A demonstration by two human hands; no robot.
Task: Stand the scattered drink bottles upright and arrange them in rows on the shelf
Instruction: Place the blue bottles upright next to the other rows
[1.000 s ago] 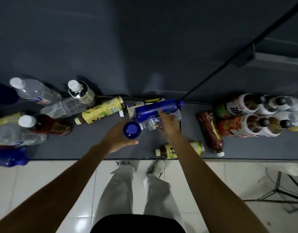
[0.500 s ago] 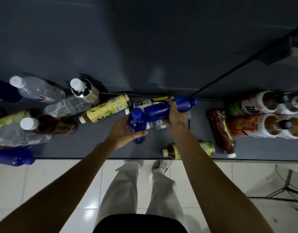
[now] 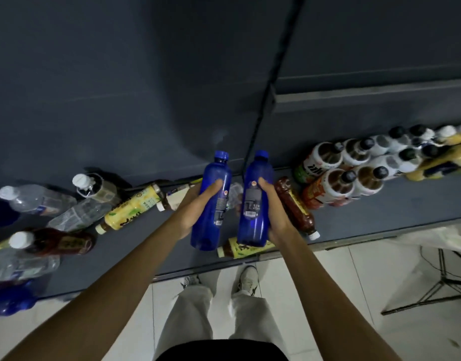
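- Left hand (image 3: 198, 208) grips a blue bottle (image 3: 212, 201) round its middle, fingers curled over the label side, cap pointing away toward the back panel.
- Right hand (image 3: 275, 212) grips a second blue bottle (image 3: 254, 201) the same way, thumb laid on the front and fingers wrapped behind.
- Both bottles are held off the shelf (image 3: 354, 220), side by side and apart, above its front edge. Judgement: the matched mid-body grip suits carrying the pair together and setting them down base first.
- An upright group of bottles (image 3: 354, 168) occupies the right end of the shelf in rows. Judgement: this is the likely destination, since the rows are already formed there.
- Lying down and not yet sorted: a brown bottle (image 3: 294, 207) just beside the right hand, a yellow tea bottle (image 3: 131, 211) to the left, and a smaller yellow bottle (image 3: 241, 248) at the front edge under the held pair.
- Clear water bottles (image 3: 36, 199) lie or lean at the left end.
- Judgement: the task is partly done; much of the left side remains scattered.
- Risk: the bottle at the front edge could roll off if knocked.
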